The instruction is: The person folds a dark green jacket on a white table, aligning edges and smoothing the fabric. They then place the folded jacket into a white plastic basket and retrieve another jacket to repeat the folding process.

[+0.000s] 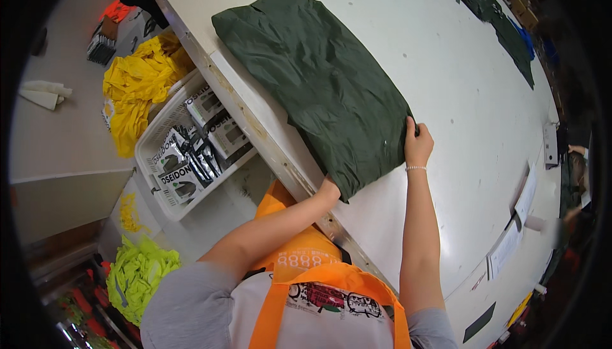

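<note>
A dark green piece of folded, thin, shiny fabric point(319, 75) lies lengthwise on the white table point(408, 24), its surface creased. It reaches from the table's left edge toward me. At its near right corner my right hand point(418, 144) is closed on the edge, thumb on top, a bead bracelet at the wrist. My left hand point(330, 189) is at the near left corner, its fingers hidden by the fabric, so I cannot see whether they grip. Whether the fabric is a garment does not show.
Left of the table stands a white basket point(143, 151) of flat printed packages, with yellow fabric point(137, 84) beside it. Lime-yellow fabric point(141, 276) is lower left. More dark green fabric point(484, 11) lies at the far right, papers point(505, 247) at the near right. Another person's hand point(577, 149) shows at the right rim.
</note>
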Available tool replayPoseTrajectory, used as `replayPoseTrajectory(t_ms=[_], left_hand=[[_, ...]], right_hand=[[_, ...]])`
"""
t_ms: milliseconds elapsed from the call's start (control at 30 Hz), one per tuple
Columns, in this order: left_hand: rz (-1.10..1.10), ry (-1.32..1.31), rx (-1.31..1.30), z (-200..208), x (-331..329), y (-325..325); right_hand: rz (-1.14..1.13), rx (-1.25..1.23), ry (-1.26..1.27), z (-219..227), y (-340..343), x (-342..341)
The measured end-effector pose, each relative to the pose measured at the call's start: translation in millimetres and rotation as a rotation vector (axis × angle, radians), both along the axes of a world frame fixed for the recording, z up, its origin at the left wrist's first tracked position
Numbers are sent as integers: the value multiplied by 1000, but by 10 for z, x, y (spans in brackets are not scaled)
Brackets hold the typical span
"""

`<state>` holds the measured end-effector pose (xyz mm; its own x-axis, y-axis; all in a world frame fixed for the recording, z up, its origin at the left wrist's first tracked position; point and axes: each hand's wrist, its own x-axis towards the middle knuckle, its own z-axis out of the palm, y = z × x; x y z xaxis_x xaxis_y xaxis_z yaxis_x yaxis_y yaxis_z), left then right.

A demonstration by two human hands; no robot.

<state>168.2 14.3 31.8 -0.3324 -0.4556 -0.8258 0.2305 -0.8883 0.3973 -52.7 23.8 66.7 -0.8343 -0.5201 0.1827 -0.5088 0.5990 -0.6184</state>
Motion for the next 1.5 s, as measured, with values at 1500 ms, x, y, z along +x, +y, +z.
replayPoseTrajectory(t_ms=[1500], left_hand=[[-45,-163,-573,288,570,-4985]], right_hand=[[482,470,-643,361,-4050,-358]])
